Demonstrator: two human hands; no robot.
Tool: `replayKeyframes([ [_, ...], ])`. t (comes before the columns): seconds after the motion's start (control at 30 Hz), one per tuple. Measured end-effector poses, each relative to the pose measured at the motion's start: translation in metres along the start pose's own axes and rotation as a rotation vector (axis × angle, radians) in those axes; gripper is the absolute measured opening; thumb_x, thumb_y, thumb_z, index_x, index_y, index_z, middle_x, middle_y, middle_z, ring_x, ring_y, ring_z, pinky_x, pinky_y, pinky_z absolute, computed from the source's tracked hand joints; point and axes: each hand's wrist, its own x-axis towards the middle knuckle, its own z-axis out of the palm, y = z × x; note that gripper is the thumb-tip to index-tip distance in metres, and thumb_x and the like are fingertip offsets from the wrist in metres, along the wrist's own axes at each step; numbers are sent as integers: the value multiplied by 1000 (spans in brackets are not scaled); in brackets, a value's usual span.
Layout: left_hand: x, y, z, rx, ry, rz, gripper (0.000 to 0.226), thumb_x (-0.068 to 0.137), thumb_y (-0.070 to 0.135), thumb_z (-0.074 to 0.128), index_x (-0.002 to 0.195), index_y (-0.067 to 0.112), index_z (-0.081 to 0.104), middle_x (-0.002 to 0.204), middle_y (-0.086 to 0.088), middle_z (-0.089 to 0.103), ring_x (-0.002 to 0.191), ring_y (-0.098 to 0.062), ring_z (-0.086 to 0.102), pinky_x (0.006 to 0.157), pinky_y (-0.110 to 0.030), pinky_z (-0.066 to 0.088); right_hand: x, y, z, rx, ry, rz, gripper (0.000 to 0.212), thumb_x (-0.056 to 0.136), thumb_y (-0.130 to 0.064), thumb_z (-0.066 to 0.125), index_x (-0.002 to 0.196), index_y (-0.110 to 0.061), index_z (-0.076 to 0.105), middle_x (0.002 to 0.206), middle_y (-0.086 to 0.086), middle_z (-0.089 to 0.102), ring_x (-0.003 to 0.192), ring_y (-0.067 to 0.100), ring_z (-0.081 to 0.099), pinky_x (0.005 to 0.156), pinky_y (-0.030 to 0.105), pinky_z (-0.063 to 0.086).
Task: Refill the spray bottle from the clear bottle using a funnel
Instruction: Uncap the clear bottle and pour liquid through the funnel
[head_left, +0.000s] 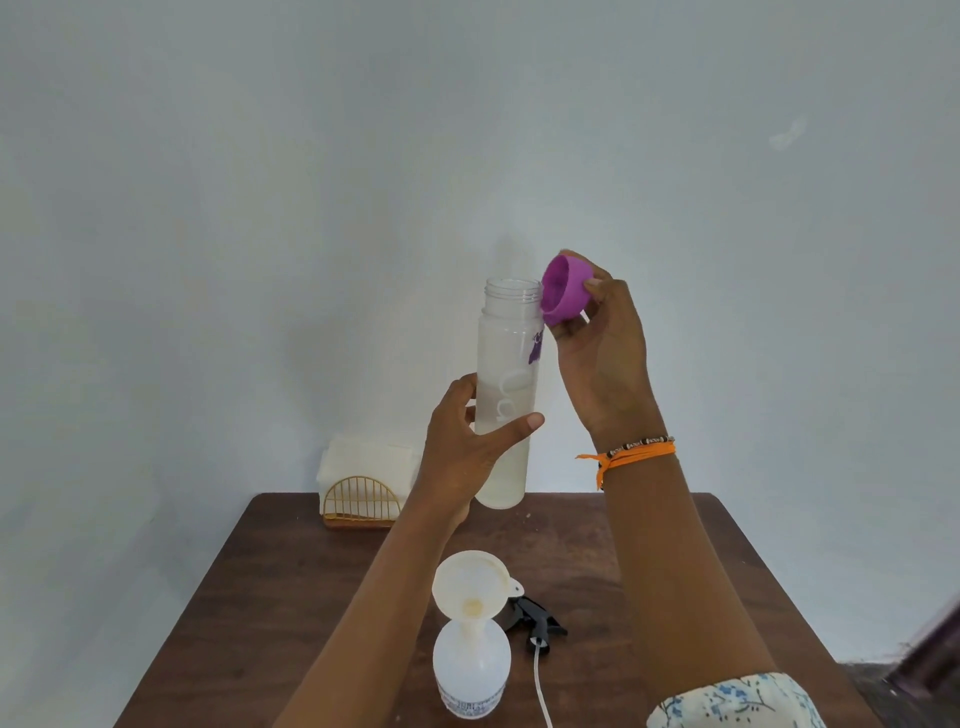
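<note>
My left hand (462, 447) grips the lower half of the clear bottle (509, 353), held upright above the table with its threaded mouth uncovered and liquid inside. My right hand (602, 358) holds the purple cap (563, 291) just right of the bottle's mouth, its hollow side turned toward the bottle. Below, the white spray bottle (471, 670) stands on the table with a cream funnel (472, 582) seated in its neck. The black spray head (535, 618) with its white tube lies beside it on the right.
A gold wire holder (361, 501) with white napkins sits at the back left of the dark wooden table (260, 597). A pale wall stands behind. An orange thread and beaded bracelet circle my right wrist.
</note>
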Motion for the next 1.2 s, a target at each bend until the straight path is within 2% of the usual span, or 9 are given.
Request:
replayKeyframes([
  [0.23,-2,-10,1,-68,-20,-3,53,72,31,77,115,34,45,109,15,53,98,-6,51,65,-12,39,-29,22,-39,57,143,85,22,91,-15,47,111,-8,51,105,14,56,94,22,58,77,25,54],
  [0.33,-5,-16,3,-57,-34,-22,58,72,31,77,121,31,45,113,14,51,100,-6,50,67,-12,38,-45,37,-56,0,221,114,26,92,-9,44,118,-11,49,100,9,53,86,20,60,82,28,52],
  [0.4,-7,-21,5,-60,-51,-27,58,71,30,78,119,31,46,113,14,53,100,-5,51,69,-12,39,-59,48,-68,-65,245,150,33,92,-3,41,122,-12,50,99,10,53,91,23,60,90,31,50],
  [0.5,-9,-29,6,-62,-75,-37,56,69,28,80,116,32,49,111,14,56,96,-1,53,70,-12,40,-80,64,-88,-227,321,218,35,90,-1,42,122,-8,53,109,12,55,96,19,59,93,31,49],
  [0.63,-10,-35,9,-51,-96,-60,58,70,25,80,119,26,49,112,11,56,96,-1,53,69,-11,40,-110,92,-123,-574,378,332,33,85,-5,53,117,-9,57,105,6,60,88,11,57,74,18,49],
  [0.77,-8,-41,12,-45,-101,-73,61,70,23,79,123,22,49,121,4,57,106,-12,54,74,-16,43,-140,124,-161,-840,414,475,35,80,-8,64,115,-8,61,107,9,62,89,13,56,69,16,44],
  [0.9,-8,-46,15,-42,-102,-95,62,72,21,78,126,19,47,120,4,56,105,-12,53,73,-15,42,-166,143,-186,-1087,433,594,50,77,-12,70,125,-7,55,116,11,56,98,17,55,82,22,46],
  [1.03,-7,-49,17,-48,-97,-109,58,74,17,76,124,18,47,112,9,54,100,-9,52,69,-11,40,-186,157,-207,-1285,327,652,55,76,-13,71,127,-10,51,121,13,44,107,25,52,89,22,38],
  [1.2,-5,-51,17,-55,-92,-117,59,74,16,76,125,17,47,115,7,55,104,-11,52,72,-12,42,-208,171,-223,-1421,270,703,49,72,-9,73,118,-5,55,119,14,42,104,27,52,84,24,39],
])
